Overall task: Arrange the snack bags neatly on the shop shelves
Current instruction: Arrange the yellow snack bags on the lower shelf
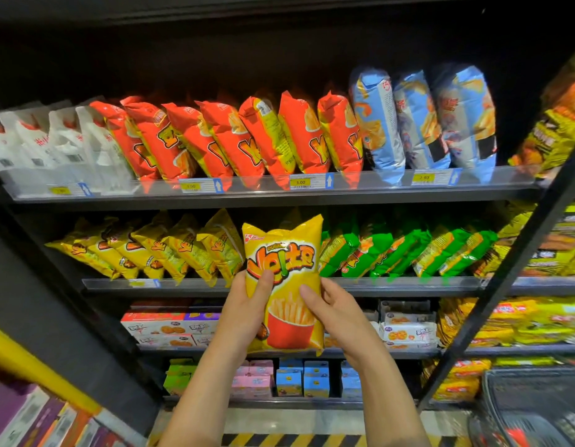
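Left hand (247,308) and right hand (339,312) grasp the yellow fries bag (286,253), thumbs in front, other fingers hidden behind it

Wire basket (537,393) – striped floor tape (279,441) beside.

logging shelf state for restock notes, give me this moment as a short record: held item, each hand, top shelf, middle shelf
held item: yellow fries bag, upright, in front of the middle shelf
left hand: grips the bag's left edge, thumb on its front
right hand: holds the bag's right edge, fingers on its front
top shelf: white bags, red bags, blue bags, left to right, leaning
middle shelf: yellow bags left of the held bag, green bags right of it
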`<act>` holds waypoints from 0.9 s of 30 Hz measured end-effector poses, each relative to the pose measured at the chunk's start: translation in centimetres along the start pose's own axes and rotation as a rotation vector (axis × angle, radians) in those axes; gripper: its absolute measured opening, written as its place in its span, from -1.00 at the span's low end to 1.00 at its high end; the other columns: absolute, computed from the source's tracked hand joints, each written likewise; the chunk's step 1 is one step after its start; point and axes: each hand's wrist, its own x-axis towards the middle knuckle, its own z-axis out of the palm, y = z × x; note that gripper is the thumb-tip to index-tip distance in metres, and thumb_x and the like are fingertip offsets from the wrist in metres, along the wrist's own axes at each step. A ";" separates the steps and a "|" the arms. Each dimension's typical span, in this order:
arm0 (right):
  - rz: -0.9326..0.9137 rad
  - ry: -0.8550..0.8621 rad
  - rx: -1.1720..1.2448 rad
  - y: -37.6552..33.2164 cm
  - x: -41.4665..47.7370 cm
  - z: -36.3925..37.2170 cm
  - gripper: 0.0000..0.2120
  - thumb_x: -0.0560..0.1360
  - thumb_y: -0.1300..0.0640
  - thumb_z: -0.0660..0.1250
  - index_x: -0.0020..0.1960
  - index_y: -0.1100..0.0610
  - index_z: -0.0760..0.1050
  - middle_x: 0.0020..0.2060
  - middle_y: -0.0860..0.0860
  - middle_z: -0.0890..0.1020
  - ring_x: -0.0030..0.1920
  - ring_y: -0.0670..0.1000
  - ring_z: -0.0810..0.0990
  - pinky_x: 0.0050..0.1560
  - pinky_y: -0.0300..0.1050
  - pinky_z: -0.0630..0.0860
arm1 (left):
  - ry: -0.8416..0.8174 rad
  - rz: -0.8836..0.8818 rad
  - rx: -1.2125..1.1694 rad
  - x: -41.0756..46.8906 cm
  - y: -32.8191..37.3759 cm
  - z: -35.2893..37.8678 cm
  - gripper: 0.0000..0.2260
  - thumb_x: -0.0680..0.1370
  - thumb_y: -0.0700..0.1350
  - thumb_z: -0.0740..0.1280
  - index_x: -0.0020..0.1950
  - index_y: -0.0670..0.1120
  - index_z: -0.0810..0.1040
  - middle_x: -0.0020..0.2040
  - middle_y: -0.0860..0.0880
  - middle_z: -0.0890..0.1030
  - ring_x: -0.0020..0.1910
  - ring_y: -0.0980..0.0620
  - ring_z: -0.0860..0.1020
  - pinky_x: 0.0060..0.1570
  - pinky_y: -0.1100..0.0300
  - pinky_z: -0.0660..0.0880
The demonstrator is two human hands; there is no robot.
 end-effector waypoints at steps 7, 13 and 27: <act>-0.088 0.019 -0.013 1.2 -0.4 -1.5 -0.62 0.55 0.20 0.49 0.33 0.02 0.54 0.11 -0.07 0.76 0.12 -0.07 0.73 0.00 -0.19 0.65 | -0.178 0.097 -0.009 -0.3 -0.7 -1.2 -0.47 0.48 0.09 0.49 0.42 0.24 0.42 0.27 0.17 0.67 0.24 0.11 0.66 0.03 0.11 0.67; -0.130 0.012 -0.027 1.8 -0.2 -2.2 -0.58 0.53 0.35 0.47 0.33 0.09 0.51 0.14 -0.02 0.75 0.18 0.00 0.72 0.13 -0.11 0.65 | -0.312 0.099 0.031 -0.5 -1.0 -2.5 -0.31 0.45 -0.14 0.57 0.51 0.15 0.39 0.33 0.18 0.65 0.34 0.14 0.61 0.17 0.18 0.63; 0.040 0.042 0.036 0.1 -0.2 -0.2 -0.59 0.54 -0.16 0.42 0.20 0.13 0.68 0.04 0.05 0.78 0.09 0.09 0.77 0.20 0.13 0.66 | -0.178 -0.046 -0.123 -0.8 -0.2 -1.9 -0.55 0.56 0.15 0.43 0.38 -0.03 0.54 0.17 -0.02 0.73 0.02 0.15 0.74 -0.12 0.25 0.67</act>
